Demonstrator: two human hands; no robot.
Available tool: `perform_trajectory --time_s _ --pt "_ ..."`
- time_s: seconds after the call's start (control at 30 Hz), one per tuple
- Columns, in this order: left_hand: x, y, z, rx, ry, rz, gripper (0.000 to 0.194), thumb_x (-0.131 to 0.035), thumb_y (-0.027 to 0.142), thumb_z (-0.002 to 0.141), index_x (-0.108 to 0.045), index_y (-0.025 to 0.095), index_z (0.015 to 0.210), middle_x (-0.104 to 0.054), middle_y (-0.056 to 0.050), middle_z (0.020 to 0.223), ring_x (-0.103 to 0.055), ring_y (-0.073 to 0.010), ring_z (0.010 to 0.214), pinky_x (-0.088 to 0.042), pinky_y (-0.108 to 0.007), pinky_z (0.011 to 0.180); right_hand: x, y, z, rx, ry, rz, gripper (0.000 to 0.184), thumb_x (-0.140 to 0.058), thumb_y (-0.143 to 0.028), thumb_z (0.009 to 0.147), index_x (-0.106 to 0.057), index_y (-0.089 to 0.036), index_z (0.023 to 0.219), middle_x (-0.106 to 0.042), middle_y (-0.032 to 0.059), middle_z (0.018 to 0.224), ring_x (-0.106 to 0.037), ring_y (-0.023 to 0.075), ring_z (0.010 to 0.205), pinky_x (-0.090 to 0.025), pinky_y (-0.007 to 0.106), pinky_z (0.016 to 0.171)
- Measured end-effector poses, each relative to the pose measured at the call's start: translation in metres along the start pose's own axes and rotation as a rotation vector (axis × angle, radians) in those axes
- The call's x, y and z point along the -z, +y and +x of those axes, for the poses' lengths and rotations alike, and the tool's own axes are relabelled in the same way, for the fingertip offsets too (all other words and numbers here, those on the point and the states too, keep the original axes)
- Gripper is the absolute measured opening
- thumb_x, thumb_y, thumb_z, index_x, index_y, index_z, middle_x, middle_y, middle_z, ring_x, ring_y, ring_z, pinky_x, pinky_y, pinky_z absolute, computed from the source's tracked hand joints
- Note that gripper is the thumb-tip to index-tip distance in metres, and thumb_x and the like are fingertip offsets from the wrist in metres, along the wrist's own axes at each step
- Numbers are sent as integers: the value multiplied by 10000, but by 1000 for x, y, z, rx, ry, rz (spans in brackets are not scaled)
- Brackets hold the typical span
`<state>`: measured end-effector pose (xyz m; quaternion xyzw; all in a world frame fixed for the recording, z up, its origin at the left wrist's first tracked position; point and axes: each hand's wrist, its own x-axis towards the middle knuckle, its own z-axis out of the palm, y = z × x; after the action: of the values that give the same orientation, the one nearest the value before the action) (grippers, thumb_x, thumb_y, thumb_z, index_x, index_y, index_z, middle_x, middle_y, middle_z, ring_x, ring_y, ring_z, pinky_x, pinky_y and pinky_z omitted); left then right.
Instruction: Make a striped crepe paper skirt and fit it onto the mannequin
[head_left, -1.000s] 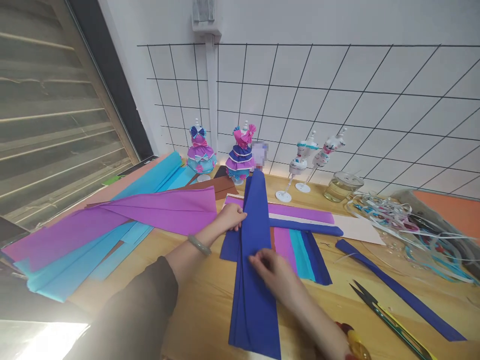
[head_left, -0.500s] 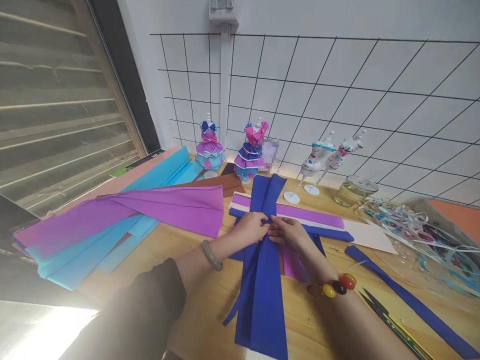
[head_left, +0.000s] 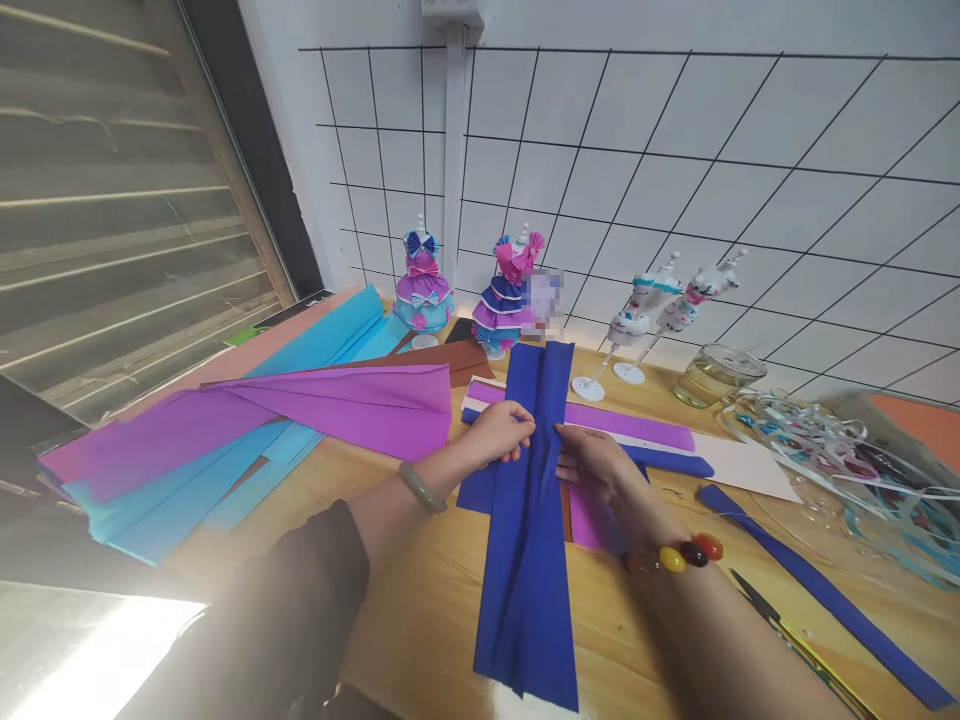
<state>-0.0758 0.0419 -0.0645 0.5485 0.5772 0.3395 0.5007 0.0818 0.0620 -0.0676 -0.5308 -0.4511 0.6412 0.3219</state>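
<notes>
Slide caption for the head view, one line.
Left hand and right hand at a long, creased blue sheet, four mannequins standing behind it on the wooden table.

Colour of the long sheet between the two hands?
Deep blue sheet, no print visible; clearest in the head view.

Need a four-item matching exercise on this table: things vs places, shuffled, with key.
1 Broad dark-blue paper sheet
2 Round clear jar
3 Broad purple paper sheet
4 Black-bladed, yellow-handled scissors

A Over light-blue paper
B Between right forearm and narrow dark-blue paper strip
C At the fingertips of left hand and right hand
D Beside tangled white-and-blue ribbons

Pairs: 1-C; 2-D; 3-A; 4-B
</notes>
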Motion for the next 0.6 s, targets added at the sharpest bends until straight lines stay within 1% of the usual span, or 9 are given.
perform_trajectory --time_s 0.07,0.17,0.27,0.33,0.4,0.5,0.6 --pt "1 -3 2 8 3 43 119 -487 250 821 -495 159 897 -556 37 618 -447 -45 342 -301 -155 319 4 -1 0 -59 -41 29 159 -558 -271 823 -556 -172 698 -586 5 510 -594 133 480 -533 261 519" --pt "-2 -6 1 21 -7 113 164 -506 302 809 -507 155 883 -577 26 606 -451 -60 326 -302 -172 314 8 -1 0 -125 -88 60 202 -460 -250 876 -557 -164 720 -606 24 528 -611 141 500 -543 272 549" --pt "-6 -5 -4 34 -12 169 268 -551 330 784 -504 146 973 -588 30 583 -457 -67 325 -319 -177 331 9 1 -2 -148 -100 74 255 -417 -298 904 -558 -163 738 -614 33 536 -615 142 496 -541 268 540" --pt "-8 -4 -9 37 -18 201 365 -583 345 763 -488 146 1054 -562 52 518 -453 -74 323 -325 -176 345 9 3 -5 -144 -100 76 277 -449 -366 894 -561 -163 743 -615 32 536 -615 143 491 -543 272 538" --pt "-10 -2 -13 35 -25 231 424 -598 346 751 -478 152 1108 -517 74 446 -447 -85 316 -328 -177 355 7 6 -9 -131 -97 70 255 -534 -388 853 -567 -163 738 -613 24 530 -606 139 478 -545 275 538" --pt "-12 -3 -15 27 -26 258 473 -589 328 754 -450 158 1174 -492 84 412 -454 -96 319 -336 -177 366 6 9 -15 -111 -74 53 161 -612 -295 811 -575 -162 730 -597 0 502 -582 119 443 -542 254 521" --pt "-16 -5 -13 17 -22 265 512 -549 341 781 -402 153 1233 -494 81 423 -475 -107 337 -346 -180 371 5 10 -19 -110 -52 45 140 -561 -223 837 -566 -158 713 -608 7 507 -587 112 438 -536 234 504"
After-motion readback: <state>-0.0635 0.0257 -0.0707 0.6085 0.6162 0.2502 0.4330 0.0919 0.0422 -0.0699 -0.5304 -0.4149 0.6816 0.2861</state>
